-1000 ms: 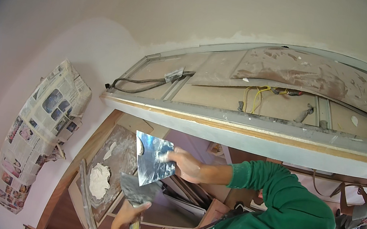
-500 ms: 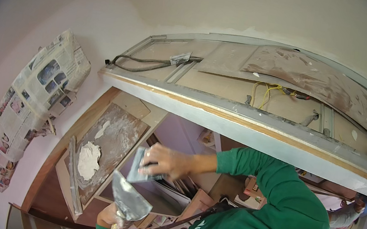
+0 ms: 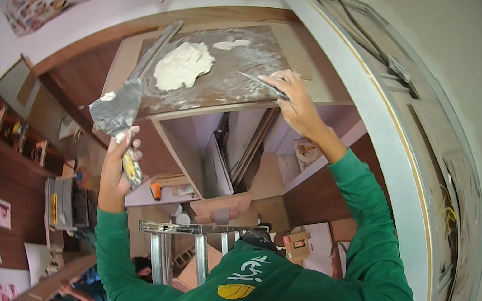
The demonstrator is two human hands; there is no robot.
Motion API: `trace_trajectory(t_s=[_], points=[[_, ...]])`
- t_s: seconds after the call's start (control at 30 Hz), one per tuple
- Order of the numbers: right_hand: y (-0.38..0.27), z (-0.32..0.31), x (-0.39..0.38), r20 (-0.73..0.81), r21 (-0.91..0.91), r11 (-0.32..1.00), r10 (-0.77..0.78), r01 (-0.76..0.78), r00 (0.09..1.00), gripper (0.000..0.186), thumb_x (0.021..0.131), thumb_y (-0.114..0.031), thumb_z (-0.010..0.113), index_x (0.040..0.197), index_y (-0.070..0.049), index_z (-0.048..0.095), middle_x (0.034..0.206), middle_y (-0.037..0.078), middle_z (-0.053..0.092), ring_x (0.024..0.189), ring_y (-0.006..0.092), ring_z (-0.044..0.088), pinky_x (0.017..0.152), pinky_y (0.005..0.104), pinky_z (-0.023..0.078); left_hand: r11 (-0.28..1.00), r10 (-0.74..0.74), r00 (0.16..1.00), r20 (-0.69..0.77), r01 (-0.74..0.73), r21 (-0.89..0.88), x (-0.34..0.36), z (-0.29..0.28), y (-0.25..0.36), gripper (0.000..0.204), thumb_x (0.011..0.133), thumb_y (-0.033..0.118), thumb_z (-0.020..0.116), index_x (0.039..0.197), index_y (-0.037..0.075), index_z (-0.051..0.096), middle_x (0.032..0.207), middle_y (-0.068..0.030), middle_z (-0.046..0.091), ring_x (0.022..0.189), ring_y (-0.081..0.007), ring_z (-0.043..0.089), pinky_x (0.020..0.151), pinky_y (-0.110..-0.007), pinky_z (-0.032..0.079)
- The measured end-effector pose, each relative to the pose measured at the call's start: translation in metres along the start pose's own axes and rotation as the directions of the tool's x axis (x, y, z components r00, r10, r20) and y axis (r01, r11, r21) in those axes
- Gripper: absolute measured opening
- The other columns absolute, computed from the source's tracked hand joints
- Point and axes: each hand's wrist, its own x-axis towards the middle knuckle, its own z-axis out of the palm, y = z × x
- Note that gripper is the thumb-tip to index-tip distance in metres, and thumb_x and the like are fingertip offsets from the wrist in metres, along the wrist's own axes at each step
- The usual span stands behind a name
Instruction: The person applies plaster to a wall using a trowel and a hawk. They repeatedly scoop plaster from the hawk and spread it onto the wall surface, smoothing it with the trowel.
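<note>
My left hand (image 3: 118, 159) is wrapped round the yellow handle of a putty knife (image 3: 118, 107). Its wide grey blade points up, with a dab of white putty near one edge. A flat finishing trowel (image 3: 259, 80), seen nearly edge-on, is gripped in my right hand (image 3: 298, 101) just above the right part of a smeared brown board (image 3: 250, 51). On that board, between the two tools, lies a mound of white putty (image 3: 182, 67), with a smaller smear of putty (image 3: 231, 43) beyond it. White residue coats my fingers.
A long metal strip (image 3: 160, 46) lies along the board's left side. Below are an open cabinet (image 3: 192, 143) and a metal stepladder (image 3: 171, 227). A white-edged ledge (image 3: 378, 122) with cables runs along the right. Another person (image 3: 85, 293) is at the lower left.
The view has turned and moved toward the board. My hands, close together before, are now apart: the putty knife at the board's left, the trowel over its right side.
</note>
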Motion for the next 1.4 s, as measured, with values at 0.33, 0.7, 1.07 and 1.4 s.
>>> trace_trajectory(t_s=[0.33,0.7,1.07,1.4], points=[[0.078,0.108,0.119,0.321,-0.088,0.949,-0.261,0.303,0.91,0.057,0.071,0.008,0.051,0.122,-0.01,0.067,0.119,0.011,0.061,0.115,0.0328,0.052,0.103,0.044,0.04,0.948,0.21,0.941,-0.266,-0.13,0.289,0.035,0.006,-0.032,0.024,0.087,0.018,0.076,0.099,0.004,0.061,0.074,0.0022,0.057,0.049,-0.004,0.047,0.044,-0.021,0.04],[0.125,0.169,0.125,0.499,-0.13,0.919,-0.263,0.371,0.826,0.055,0.069,0.007,0.051,0.117,-0.013,0.072,0.122,0.006,0.063,0.117,0.0291,0.052,0.103,0.0429,0.04,0.927,0.125,0.967,-0.221,-0.034,0.374,0.036,0.002,-0.04,0.026,0.086,0.021,0.077,0.099,0.001,0.065,0.083,-0.0023,0.066,0.054,-0.0042,0.05,0.047,-0.022,0.04],[0.106,0.109,0.194,0.342,-0.187,0.902,-0.31,0.388,0.887,0.05,0.071,0.002,0.048,0.111,-0.012,0.073,0.112,0.012,0.069,0.105,0.0325,0.061,0.097,0.0458,0.047,0.919,0.208,0.959,-0.195,-0.123,0.374,0.04,-0.003,-0.044,0.025,0.086,0.02,0.077,0.095,0.0,0.066,0.073,-0.0008,0.062,0.049,-0.0054,0.048,0.045,-0.023,0.04],[0.15,0.188,0.165,0.415,-0.212,0.892,-0.288,0.4,0.863,0.05,0.069,0.004,0.051,0.112,-0.01,0.073,0.116,0.01,0.068,0.111,0.0314,0.058,0.097,0.0438,0.046,0.906,0.178,0.96,-0.216,-0.074,0.416,0.041,0.003,-0.049,0.023,0.085,0.019,0.078,0.091,0.003,0.063,0.069,0.0019,0.056,0.05,-0.0043,0.047,0.044,-0.023,0.041]])
